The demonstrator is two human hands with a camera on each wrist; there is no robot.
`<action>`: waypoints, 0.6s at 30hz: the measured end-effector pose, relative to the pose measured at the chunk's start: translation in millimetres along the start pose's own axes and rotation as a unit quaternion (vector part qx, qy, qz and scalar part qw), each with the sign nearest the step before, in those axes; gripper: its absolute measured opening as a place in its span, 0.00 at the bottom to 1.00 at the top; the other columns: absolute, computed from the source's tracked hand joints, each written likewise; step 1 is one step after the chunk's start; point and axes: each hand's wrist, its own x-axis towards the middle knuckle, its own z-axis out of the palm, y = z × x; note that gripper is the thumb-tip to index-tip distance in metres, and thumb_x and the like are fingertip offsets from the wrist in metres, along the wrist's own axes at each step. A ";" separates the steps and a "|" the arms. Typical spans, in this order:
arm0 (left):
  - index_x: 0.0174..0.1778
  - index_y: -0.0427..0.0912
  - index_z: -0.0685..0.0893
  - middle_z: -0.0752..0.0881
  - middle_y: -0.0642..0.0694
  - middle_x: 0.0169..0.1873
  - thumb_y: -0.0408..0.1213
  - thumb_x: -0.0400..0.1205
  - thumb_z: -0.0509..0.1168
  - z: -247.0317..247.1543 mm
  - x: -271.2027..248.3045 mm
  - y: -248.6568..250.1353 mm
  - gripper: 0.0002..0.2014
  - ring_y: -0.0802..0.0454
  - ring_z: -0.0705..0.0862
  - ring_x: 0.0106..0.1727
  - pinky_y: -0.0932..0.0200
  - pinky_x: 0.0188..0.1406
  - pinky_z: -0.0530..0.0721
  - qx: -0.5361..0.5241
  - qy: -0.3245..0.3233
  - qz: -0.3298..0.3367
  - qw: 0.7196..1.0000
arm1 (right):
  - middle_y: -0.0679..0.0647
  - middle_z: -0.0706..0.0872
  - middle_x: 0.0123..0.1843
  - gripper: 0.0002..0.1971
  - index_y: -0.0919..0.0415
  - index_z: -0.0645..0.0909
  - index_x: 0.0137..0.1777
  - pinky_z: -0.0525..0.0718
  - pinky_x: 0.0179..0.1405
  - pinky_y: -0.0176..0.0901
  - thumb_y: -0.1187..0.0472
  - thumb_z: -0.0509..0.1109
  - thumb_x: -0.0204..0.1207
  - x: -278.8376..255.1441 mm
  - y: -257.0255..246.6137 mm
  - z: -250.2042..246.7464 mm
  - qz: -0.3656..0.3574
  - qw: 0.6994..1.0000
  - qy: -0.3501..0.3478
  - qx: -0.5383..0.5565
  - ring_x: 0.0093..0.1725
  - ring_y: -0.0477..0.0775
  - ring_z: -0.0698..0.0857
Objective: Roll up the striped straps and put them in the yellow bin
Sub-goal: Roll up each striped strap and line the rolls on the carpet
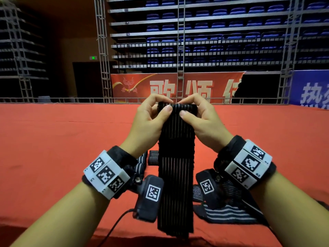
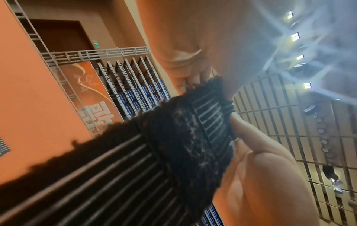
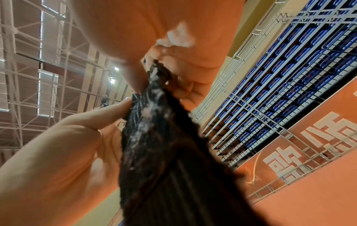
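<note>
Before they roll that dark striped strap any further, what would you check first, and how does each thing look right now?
1. Left hand grips the strap's top edge: ok.
2. Right hand grips the same edge: ok.
3. Striped strap hangs straight, untwisted: ok.
4. First fold at the top is even: cannot tell, fingers cover it.
5. Other straps on the red table lie clear of the hanging end: cannot tell.
6. Yellow bin within reach: cannot tell, not in view.

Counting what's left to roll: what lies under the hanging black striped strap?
Beneath the black striped strap, on the red tablecloth: loose striped straps at right, small rolled ones at left. Anything directly behind it is covered.
</note>
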 end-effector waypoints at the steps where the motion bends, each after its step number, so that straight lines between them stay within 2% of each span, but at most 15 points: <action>1: 0.51 0.40 0.80 0.85 0.34 0.44 0.30 0.84 0.64 1.0 -0.3 0.5 0.03 0.45 0.85 0.45 0.42 0.46 0.87 0.006 0.001 0.009 1.000 | 0.58 0.81 0.43 0.06 0.65 0.77 0.50 0.80 0.42 0.50 0.62 0.64 0.80 -1.4 -1.1 0.4 0.010 1.000 -0.001 0.012 0.43 0.52 0.80; 3: 0.50 0.42 0.81 0.85 0.37 0.44 0.32 0.81 0.64 3.5 -2.2 2.0 0.04 0.46 0.85 0.46 0.42 0.49 0.86 0.013 -0.003 0.015 1.000 | 0.59 0.81 0.42 0.08 0.68 0.77 0.49 0.79 0.41 0.49 0.61 0.62 0.83 -2.4 -1.5 -1.1 0.020 1.000 0.005 0.013 0.41 0.53 0.80; 7: 0.50 0.40 0.83 0.86 0.42 0.43 0.38 0.81 0.64 8.5 -8.7 5.1 0.07 0.49 0.85 0.46 0.46 0.48 0.86 0.010 0.008 -0.016 1.000 | 0.61 0.84 0.44 0.06 0.70 0.77 0.50 0.83 0.40 0.46 0.66 0.63 0.80 -6.2 -4.3 -3.8 0.008 1.000 0.006 0.005 0.42 0.52 0.83; 10: 0.48 0.43 0.82 0.86 0.45 0.42 0.35 0.80 0.65 8.0 -10.6 7.6 0.03 0.51 0.85 0.45 0.51 0.47 0.85 0.028 0.012 -0.003 1.000 | 0.57 0.84 0.44 0.03 0.66 0.78 0.52 0.82 0.41 0.43 0.66 0.64 0.83 -10.0 -5.7 -1.5 0.032 0.999 0.007 0.009 0.42 0.47 0.82; 12: 0.50 0.43 0.82 0.87 0.46 0.43 0.32 0.81 0.66 7.6 -11.5 7.9 0.04 0.52 0.86 0.46 0.53 0.49 0.86 0.039 0.008 0.007 0.999 | 0.58 0.83 0.43 0.04 0.65 0.78 0.52 0.81 0.41 0.44 0.65 0.64 0.84 -10.8 -5.7 -1.7 0.046 0.999 0.011 0.007 0.41 0.48 0.81; 13: 0.52 0.42 0.82 0.87 0.46 0.44 0.30 0.82 0.66 7.7 -12.5 7.6 0.05 0.52 0.86 0.47 0.54 0.49 0.86 0.039 0.006 0.004 0.999 | 0.58 0.83 0.43 0.03 0.65 0.78 0.52 0.81 0.41 0.45 0.65 0.65 0.83 -11.1 -6.5 -2.7 0.041 0.999 0.016 -0.003 0.41 0.49 0.81; 16: 0.58 0.37 0.81 0.87 0.44 0.46 0.28 0.84 0.65 9.1 -16.5 8.2 0.07 0.54 0.87 0.48 0.58 0.49 0.86 0.013 0.008 -0.021 1.000 | 0.54 0.82 0.41 0.04 0.68 0.78 0.53 0.81 0.38 0.38 0.70 0.66 0.81 -11.8 -10.1 -4.8 0.011 0.999 0.028 -0.016 0.39 0.45 0.81; 18: 0.57 0.36 0.80 0.86 0.43 0.47 0.29 0.84 0.65 9.9 -16.8 9.9 0.07 0.54 0.86 0.49 0.58 0.50 0.86 0.008 0.010 -0.015 1.000 | 0.52 0.82 0.41 0.04 0.67 0.78 0.54 0.81 0.37 0.36 0.68 0.66 0.81 -12.6 -11.3 -5.4 0.002 0.999 0.037 -0.005 0.39 0.44 0.81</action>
